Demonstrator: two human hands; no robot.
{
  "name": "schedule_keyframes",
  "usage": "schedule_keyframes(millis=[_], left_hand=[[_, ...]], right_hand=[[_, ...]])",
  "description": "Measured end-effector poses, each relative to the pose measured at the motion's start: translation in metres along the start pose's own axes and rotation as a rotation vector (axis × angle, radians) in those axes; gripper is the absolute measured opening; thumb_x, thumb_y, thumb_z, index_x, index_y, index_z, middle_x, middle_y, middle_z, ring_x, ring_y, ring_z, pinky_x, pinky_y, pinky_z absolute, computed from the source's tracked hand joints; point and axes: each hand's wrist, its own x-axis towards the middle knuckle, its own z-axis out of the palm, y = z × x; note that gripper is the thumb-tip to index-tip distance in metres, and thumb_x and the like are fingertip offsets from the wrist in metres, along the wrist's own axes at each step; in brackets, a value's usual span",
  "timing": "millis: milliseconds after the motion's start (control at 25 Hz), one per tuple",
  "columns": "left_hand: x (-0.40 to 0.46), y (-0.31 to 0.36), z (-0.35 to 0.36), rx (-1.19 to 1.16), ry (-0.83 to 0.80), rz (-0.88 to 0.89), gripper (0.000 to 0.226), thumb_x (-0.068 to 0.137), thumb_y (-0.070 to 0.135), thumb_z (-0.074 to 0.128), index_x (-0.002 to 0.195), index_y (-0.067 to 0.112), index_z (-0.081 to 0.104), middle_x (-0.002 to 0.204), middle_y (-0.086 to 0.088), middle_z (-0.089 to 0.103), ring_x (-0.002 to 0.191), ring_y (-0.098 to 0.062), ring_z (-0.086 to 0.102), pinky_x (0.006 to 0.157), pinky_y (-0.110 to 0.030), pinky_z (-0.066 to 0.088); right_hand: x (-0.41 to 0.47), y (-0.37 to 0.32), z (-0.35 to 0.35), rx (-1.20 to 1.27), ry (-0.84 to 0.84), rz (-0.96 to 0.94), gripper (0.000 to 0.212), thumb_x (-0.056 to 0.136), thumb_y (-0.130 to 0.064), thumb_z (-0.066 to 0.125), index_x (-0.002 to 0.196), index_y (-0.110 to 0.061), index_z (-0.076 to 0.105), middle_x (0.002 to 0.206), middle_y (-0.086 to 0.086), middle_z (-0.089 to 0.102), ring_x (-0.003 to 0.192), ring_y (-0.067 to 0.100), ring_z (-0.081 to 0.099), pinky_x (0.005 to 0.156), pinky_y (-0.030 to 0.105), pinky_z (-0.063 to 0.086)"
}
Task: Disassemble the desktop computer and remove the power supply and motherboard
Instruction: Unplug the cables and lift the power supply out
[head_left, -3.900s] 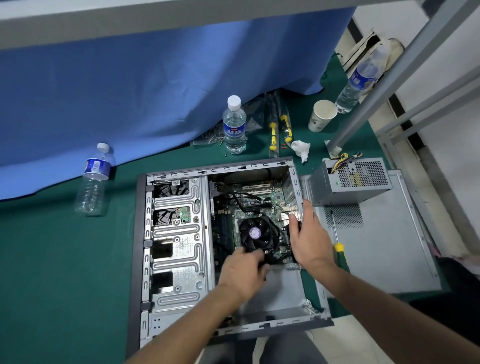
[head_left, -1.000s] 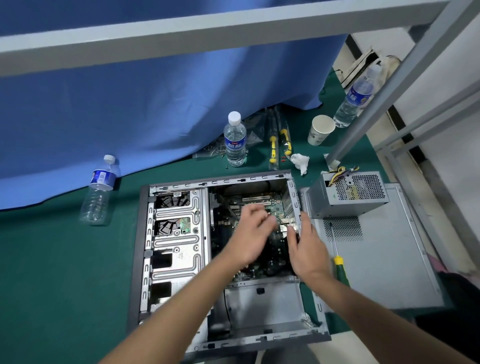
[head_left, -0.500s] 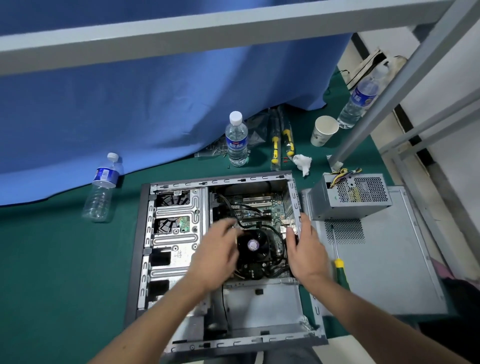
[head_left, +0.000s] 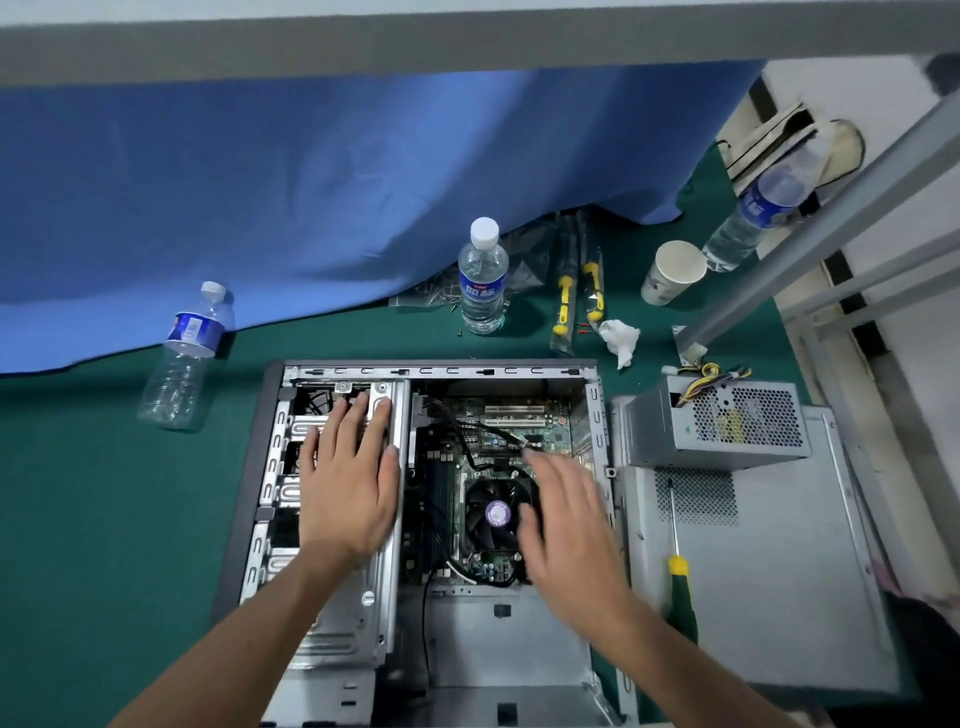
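Both hands hold nothing: left hand lies flat, fingers straight, on the drive cage, probably to steady the case; right hand hovers spread over the motherboard, blurred (contact cannot be told). Motherboard sits inside the case w/ its fan. Power supply is already out, on the side panel at right. Count: 3 water bottles, 1 paper cup, 1 green screwdriver, 1 tissue.
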Motion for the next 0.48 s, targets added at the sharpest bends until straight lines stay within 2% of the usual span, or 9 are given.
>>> schedule_keyframes(millis=[80,240,360,480], left_hand=[[0.001,0.001,0.003,-0.004,-0.005,0.002,0.054,0.101,0.042,0.021,0.153,0.028,0.03,0.159,0.002,0.029,0.15,-0.017,0.016,0.12,-0.046,0.014],[0.001,0.002,0.002,-0.006,-0.013,-0.009,0.055,0.101,0.042,0.022,0.153,0.028,0.031,0.159,0.003,0.028,0.15,-0.016,0.016,0.12,-0.046,0.015],[0.003,0.001,0.003,-0.001,-0.018,-0.017,0.055,0.1,0.043,0.022,0.153,0.029,0.03,0.16,0.006,0.026,0.15,-0.014,0.014,0.119,-0.047,0.015],[0.003,0.001,0.004,-0.002,-0.016,-0.02,0.056,0.1,0.043,0.023,0.153,0.029,0.03,0.16,0.006,0.027,0.15,-0.013,0.014,0.119,-0.048,0.017]], right_hand=[[0.04,-0.021,0.005,0.144,-0.125,-0.028,0.048,0.102,-0.034,0.038,0.147,-0.019,0.033,0.14,-0.006,0.046,0.131,0.008,0.036,0.114,0.031,0.033],[0.116,-0.045,0.029,0.213,-0.278,0.059,0.051,0.101,-0.041,0.044,0.144,-0.013,0.041,0.136,0.004,0.052,0.129,0.021,0.039,0.11,0.036,0.033],[0.137,-0.047,0.05,0.336,-0.37,0.198,0.04,0.099,-0.044,0.046,0.129,-0.018,0.053,0.121,0.007,0.065,0.115,0.026,0.057,0.097,0.041,0.046],[0.148,-0.044,0.062,0.448,-0.429,0.28,0.03,0.099,-0.044,0.043,0.109,-0.02,0.058,0.102,0.003,0.071,0.095,0.024,0.066,0.086,0.041,0.052]])
